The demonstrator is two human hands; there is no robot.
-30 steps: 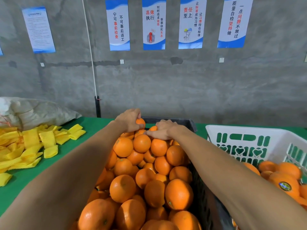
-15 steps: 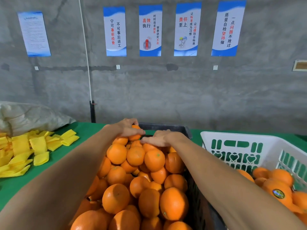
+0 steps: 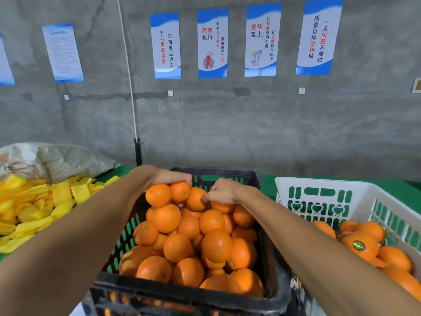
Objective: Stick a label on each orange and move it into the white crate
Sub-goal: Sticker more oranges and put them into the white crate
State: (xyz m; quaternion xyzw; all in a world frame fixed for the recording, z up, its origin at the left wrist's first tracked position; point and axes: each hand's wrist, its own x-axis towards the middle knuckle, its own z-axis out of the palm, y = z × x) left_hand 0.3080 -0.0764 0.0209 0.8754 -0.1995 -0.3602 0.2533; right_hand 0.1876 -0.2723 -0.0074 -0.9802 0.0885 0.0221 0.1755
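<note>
Hands (image 3: 169,179) among black-crate (image 3: 271,290) oranges (image 3: 216,245)

Four blue-and-white posters hang in a row on the grey concrete wall (image 3: 227,124), above the black crate (image 3: 182,297) of oranges. The first poster (image 3: 165,45), leftmost of the four, reads "宁可事前检查 不可事后返工". The second poster (image 3: 212,43) reads "高效执行". The third poster (image 3: 262,39) reads "责任至上". The fourth poster (image 3: 319,36) reads "质量自检坚持做 一点问题不放过". Further left, a document poster (image 3: 62,52) carries print too small to read. Right of the black crate, an orange wears a round shiny sticker (image 3: 359,245), unreadable.
</note>
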